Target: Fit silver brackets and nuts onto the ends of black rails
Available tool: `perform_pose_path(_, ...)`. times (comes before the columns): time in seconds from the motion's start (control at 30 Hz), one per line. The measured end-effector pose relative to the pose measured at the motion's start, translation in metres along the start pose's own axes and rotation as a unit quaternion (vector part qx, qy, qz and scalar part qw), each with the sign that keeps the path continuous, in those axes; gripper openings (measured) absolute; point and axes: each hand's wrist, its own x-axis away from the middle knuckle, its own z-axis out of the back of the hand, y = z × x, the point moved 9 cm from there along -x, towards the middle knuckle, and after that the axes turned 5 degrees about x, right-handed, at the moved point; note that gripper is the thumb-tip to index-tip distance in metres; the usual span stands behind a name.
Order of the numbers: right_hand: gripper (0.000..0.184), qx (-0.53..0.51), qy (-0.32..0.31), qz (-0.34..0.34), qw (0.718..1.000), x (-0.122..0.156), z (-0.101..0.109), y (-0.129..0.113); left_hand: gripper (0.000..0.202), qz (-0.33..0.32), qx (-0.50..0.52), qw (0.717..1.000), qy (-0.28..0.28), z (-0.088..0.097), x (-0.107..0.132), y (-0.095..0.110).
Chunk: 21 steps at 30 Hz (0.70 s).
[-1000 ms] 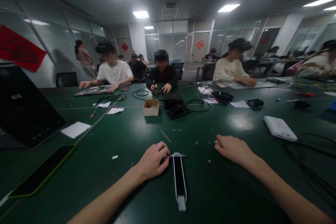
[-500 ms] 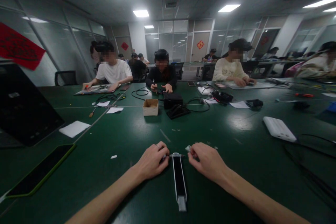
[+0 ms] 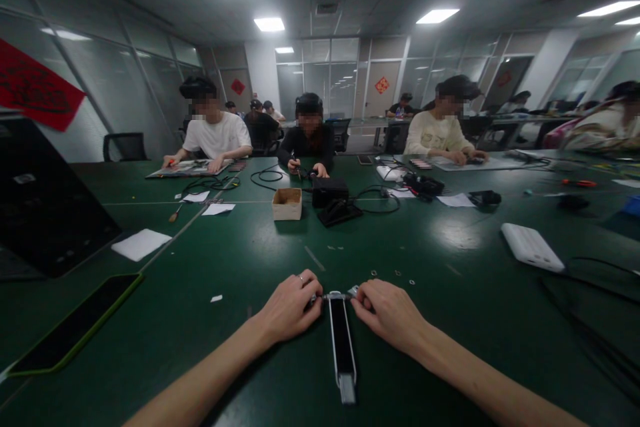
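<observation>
A long black strip in a silver metal frame (image 3: 342,340) lies on the green table, its pale block end towards me. A thin rod crosses its far end. My left hand (image 3: 293,305) is closed at the rod's left end, and its fingers hide what they grip there. On the other side, my right hand (image 3: 393,310) pinches a small shiny metal piece (image 3: 353,290) close against the rod's right end. The exact kind of this piece is too small to make out. Several small metal rings (image 3: 397,273) lie just beyond my right hand.
A green-edged phone (image 3: 75,323) and a black screen (image 3: 45,200) are at left. Ahead stand a small cardboard box (image 3: 287,207) and a black case (image 3: 330,192). A white power bank (image 3: 533,247) lies at right with cables. Other people work across the table.
My right hand has moved slightly left and towards me, bringing the small metal piece up to the rod's right end. My left hand and the framed strip have stayed put.
</observation>
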Motion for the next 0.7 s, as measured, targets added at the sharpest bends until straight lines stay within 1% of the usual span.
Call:
perform_pose_path(0.53,0.011,-0.005,0.044,0.058,0.997,0.0009,-0.0006,-0.0076,0.009,-0.005,0.008,1.000,0.000,0.0003,-0.0016,-0.0003)
perform_pose_path(0.63,0.008,-0.009,0.047,0.067,0.997,0.0015,-0.0002,-0.0077,0.009,-0.007,0.011,1.000,0.001,0.0009,-0.0013,0.0006)
perform_pose_path(0.7,0.004,-0.010,0.053,0.060,0.997,0.0016,0.0027,-0.0062,0.009,-0.005,0.010,1.000,-0.001,0.0012,-0.0012,0.0009)
